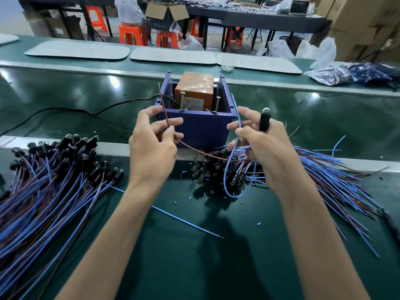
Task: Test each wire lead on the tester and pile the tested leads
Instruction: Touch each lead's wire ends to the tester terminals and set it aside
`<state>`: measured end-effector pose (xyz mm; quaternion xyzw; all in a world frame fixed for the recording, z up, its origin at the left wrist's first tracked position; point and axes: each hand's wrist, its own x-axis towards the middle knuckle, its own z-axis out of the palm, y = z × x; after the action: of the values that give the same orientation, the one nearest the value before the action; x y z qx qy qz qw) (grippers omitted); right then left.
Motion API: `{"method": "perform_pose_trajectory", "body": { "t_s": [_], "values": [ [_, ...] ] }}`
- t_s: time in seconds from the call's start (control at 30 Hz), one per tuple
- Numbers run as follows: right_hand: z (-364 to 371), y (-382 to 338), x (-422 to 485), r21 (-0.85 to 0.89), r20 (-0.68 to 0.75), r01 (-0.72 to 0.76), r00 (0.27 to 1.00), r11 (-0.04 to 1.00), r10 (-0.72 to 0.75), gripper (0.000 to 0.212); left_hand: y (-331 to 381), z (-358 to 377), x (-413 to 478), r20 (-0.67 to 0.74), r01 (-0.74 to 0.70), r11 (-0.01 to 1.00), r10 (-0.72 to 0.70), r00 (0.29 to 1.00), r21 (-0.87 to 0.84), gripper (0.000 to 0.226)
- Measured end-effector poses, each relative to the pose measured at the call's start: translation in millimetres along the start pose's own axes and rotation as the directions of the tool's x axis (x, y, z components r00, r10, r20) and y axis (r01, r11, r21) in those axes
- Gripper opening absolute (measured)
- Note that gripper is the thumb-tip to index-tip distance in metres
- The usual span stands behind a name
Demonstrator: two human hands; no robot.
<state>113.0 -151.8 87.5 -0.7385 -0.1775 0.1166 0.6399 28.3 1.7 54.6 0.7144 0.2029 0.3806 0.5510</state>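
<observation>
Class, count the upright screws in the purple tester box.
2: the left screw stands before the orange block, the right screw near the right wall of the tester box; others may hide inside.

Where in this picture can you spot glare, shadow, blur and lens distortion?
Head view: glare spots on the green belt; arm shadows fall on the front table; the right wire pile blurs toward the edge; the belt rail bows, wide-angle distortion.
</observation>
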Motion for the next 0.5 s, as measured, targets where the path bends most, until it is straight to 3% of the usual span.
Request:
{"method": "perform_pose_trajectory", "body": {
  "t_s": [0.23, 0.5],
  "values": [
    [0.4, 6.7, 3.2, 0.087, -0.005, -0.071, 0.997, 0.994, 0.072, 0.043, -8.1, -1.8, 5.2, -0.032, 0.067, 0.994, -0.065, 0.997, 0.086, 0.031],
    [0.4, 9.2, 5.1, 0.021, 0.030, -0.082, 0.996, 0.996, 0.081, 0.039, -9.7, -2.0, 5.2, 0.008, 0.109, 0.992, -0.110, 0.994, 0.070, 0.035]
  ]
}}
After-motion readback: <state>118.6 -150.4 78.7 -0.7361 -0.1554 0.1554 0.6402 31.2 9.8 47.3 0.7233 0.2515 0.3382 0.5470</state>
